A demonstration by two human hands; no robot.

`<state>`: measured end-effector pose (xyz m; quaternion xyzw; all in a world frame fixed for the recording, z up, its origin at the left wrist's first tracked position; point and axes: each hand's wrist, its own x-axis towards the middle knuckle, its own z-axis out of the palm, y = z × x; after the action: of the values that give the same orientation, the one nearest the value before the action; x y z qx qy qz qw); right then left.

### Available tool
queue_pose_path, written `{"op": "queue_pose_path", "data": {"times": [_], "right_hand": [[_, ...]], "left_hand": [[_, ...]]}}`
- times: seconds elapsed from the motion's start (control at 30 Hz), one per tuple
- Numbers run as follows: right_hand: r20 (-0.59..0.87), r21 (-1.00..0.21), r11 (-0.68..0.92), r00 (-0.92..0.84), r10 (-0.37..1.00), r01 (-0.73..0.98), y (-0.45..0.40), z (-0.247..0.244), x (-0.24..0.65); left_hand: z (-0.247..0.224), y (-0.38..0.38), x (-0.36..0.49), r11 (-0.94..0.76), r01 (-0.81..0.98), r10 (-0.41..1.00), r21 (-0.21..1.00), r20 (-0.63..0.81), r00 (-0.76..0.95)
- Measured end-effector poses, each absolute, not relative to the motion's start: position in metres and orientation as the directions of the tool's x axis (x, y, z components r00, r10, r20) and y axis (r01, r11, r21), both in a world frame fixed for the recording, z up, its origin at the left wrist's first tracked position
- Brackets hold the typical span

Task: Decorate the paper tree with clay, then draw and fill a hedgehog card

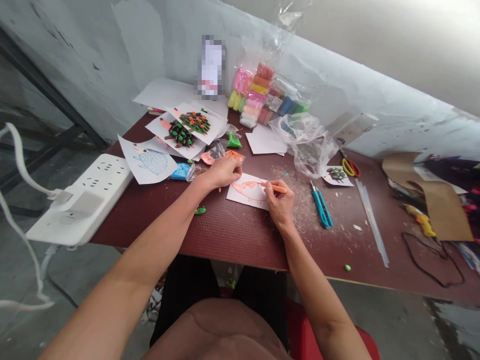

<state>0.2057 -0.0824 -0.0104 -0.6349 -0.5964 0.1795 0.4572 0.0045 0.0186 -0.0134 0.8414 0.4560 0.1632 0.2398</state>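
My right hand (280,201) is closed round an orange marker (276,188), its tip on a small white paper (247,201). Orange outlines of a hedgehog with short spine marks cover part of that paper, and its snout is filled in pale orange. At the upper left corner of the paper, my left hand (226,172) has its fingers bent and pressed together against the edge. Just behind it lie an orange clay packet (235,156) and a pale pink clay lump (207,158). A green clay piece (200,210) sits on the table below my left wrist.
Finished hedgehog cards (182,134), a blue drawing (152,162) and a power strip (112,172) are on the left. Clay packs (257,95) and a phone (212,67) stand at the wall. Rightward lie a teal cutter (321,206), scissors (351,167), glue sticks (372,222) and a glue gun (422,221).
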Motion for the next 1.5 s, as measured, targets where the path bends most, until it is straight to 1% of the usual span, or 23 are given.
{"op": "queue_pose_path", "data": {"times": [0.43, 0.97, 1.27, 1.5], "right_hand": [[0.320, -0.807, 0.137, 0.229, 0.919, 0.575, -0.0853, -0.0102, 0.2054], [0.315, -0.794, 0.133, 0.214, 0.925, 0.594, -0.0863, -0.0105, 0.2038], [0.306, -0.804, 0.144, 0.194, 0.932, 0.576, -0.0880, -0.0087, 0.2016], [0.305, -0.796, 0.128, 0.209, 0.929, 0.591, -0.0881, -0.0102, 0.2025]], "left_hand": [[-0.0111, 0.0184, 0.0039, -0.461, 0.689, 0.842, 0.560, 0.031, 0.539], [-0.0126, 0.0184, 0.0043, -0.473, 0.677, 0.840, 0.563, 0.058, 0.539], [-0.0142, 0.0191, 0.0042, -0.477, 0.685, 0.842, 0.550, 0.065, 0.535], [-0.0144, 0.0188, 0.0046, -0.473, 0.689, 0.845, 0.550, 0.062, 0.531]]}}
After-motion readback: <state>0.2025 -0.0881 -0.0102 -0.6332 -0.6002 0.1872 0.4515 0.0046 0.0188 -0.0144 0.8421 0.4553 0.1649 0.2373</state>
